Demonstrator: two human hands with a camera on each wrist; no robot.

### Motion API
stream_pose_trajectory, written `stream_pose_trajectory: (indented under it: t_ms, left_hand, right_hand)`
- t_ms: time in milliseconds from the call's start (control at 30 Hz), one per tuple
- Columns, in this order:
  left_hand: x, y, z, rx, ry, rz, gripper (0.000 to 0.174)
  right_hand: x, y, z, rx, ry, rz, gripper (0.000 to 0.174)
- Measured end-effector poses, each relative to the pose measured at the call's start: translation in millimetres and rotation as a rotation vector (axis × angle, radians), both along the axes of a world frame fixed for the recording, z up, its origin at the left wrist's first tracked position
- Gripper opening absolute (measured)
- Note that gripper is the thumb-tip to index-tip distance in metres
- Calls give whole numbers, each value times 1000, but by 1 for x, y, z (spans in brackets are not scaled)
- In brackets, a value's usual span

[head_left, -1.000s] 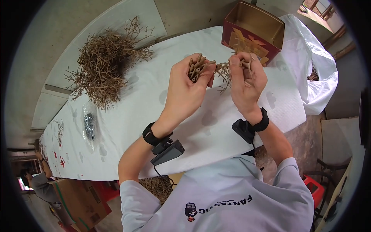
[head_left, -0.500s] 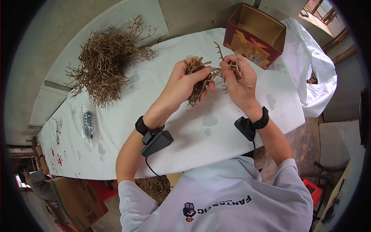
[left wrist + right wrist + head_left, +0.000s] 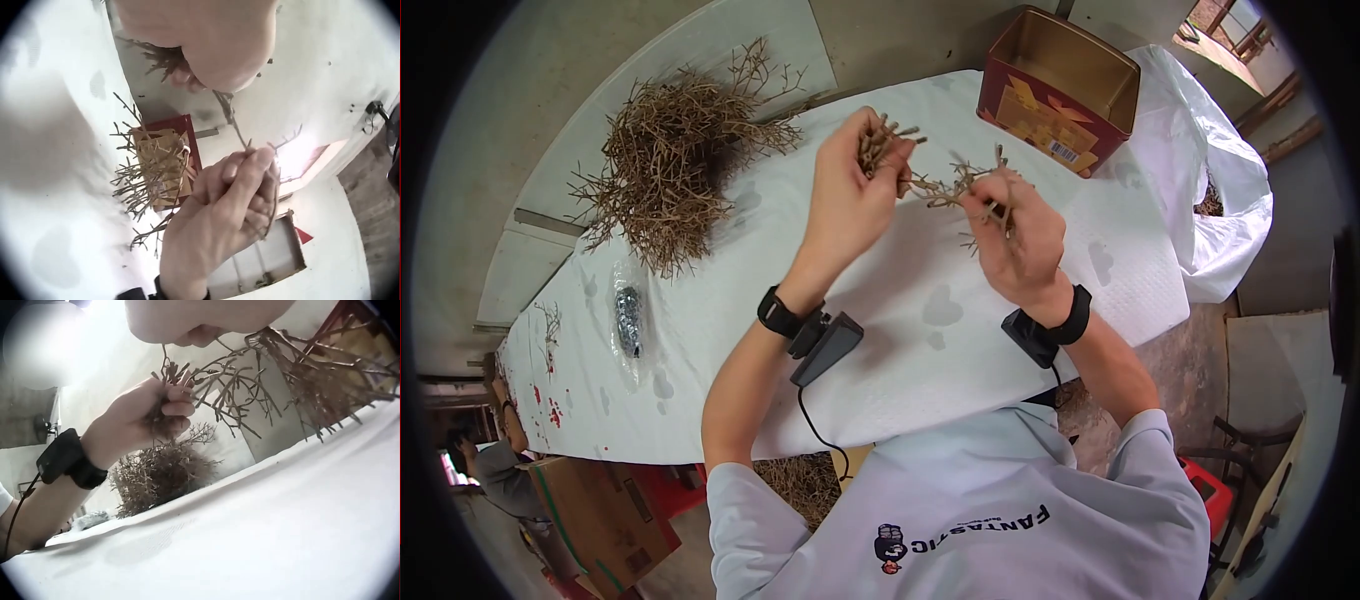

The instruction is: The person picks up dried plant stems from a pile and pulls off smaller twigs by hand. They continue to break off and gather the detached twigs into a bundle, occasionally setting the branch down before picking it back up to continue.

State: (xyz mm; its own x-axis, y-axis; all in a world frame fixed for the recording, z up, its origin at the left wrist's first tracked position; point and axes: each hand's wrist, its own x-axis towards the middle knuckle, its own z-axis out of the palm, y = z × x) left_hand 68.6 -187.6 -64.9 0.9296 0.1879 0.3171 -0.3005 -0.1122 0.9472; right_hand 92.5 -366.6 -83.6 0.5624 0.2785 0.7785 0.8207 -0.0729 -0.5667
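Head view, left to right: plastic pouch with something dark inside lies near the near table edge at 9 o'clock from the hands. The twig pile is at 10 o'clock, pushed up to the far edge, with stray ends overhanging it. Between the pile and the hands, and under the hands down to the near edge at 6 o'clock, there is bare white cloth with a few damp spots, which leaves plenty of room. The left hand is raised off the cloth, fist clenched round a stem bundle with cut ends poking up at 12 o'clock. A branched twig spans the gap to the right hand, whose fingers are curled round its far end. The red tin stands open at 1 o'clock from the right hand, well apart from it and close to the far edge. A white bag hangs over the table's end at 3 o'clock. Compared with half a second ago, the hands were touching with the bundle hanging under the left. Now the left is up with the stems on top, the right is lower, and there is a gap between them. Pile, pouch and tin are unmoved.
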Motion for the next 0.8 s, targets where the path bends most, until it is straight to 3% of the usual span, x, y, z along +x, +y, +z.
stream_pose_trajectory:
  t_ms: [500, 800]
  left_hand:
    - [2, 9, 6, 242, -49, 78, 20]
    - [12, 25, -3, 133, -26, 14, 16]
  right_hand:
    - [-4, 5, 1, -5, -353, 87, 15]
    - [-20, -15, 10, -85, -385, 84, 14]
